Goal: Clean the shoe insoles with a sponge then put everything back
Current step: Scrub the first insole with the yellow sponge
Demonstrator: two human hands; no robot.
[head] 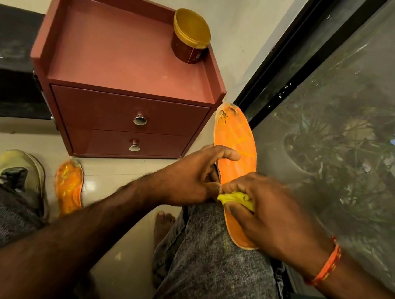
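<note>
Insole (235,138) on knee, left hand (196,176) gripping its edge, right hand (274,216) clutching sponge (235,198)

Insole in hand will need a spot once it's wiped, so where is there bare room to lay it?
The cabinet top is bare left of and in front of the tub. A floor strip is free between the second insole and the bare foot. It is crowded by the shoes, and on the knee, where the left hand and right hand work the insole.
</note>
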